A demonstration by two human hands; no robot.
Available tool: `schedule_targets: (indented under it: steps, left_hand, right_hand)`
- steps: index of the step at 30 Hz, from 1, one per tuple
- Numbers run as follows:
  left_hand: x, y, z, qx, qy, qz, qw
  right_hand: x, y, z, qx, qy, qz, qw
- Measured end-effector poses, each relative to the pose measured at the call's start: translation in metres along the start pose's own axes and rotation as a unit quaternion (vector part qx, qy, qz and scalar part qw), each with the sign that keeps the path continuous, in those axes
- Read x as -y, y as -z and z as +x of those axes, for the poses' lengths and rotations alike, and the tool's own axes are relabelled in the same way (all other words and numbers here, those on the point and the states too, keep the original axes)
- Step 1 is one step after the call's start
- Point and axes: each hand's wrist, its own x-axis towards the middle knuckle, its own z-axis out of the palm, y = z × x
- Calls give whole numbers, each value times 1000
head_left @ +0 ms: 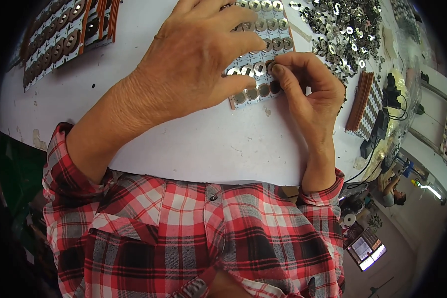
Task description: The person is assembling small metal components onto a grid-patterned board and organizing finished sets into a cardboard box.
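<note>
A pale blue panel of small circuit boards (261, 81) lies on the white table in front of me. Shiny metal clips (259, 69) sit in rows across it, while the row nearest me shows flat round pads (252, 93). My left hand (191, 57) is spread over the panel's left side, fingers apart and holding nothing, and it hides part of the panel. At the panel's right edge, the thumb and forefinger of my right hand (310, 82) pinch a small metal clip (269, 65), mostly covered by the fingertips.
Loose metal clips (345, 30) are heaped at the far right. A stack of brown-edged panels (365, 104) stands right, beside black plugs and cables (381, 124). More filled panels (59, 44) lean at the far left. Another person (395, 193) is in the background at right.
</note>
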Motion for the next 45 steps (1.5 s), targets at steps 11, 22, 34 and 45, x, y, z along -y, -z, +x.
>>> schedule_targets:
  steps: [11,22,34,45]
  left_hand:
    - [-1,-20,-5,-34,21,21,999]
    - [-4,-19,-3,-22,30,29,999]
    - [-4,-17,-2,-26,15,37,999]
    - [48,-63,13,-224,-156,96,957]
  right_hand:
    - [-5,6,3,40,-21,62,997]
    - [-17,42,18,-130,59,-218,966]
    - [-5,38,12,-55,-47,145,987]
    - [0,16,7,4,-28,34,999]
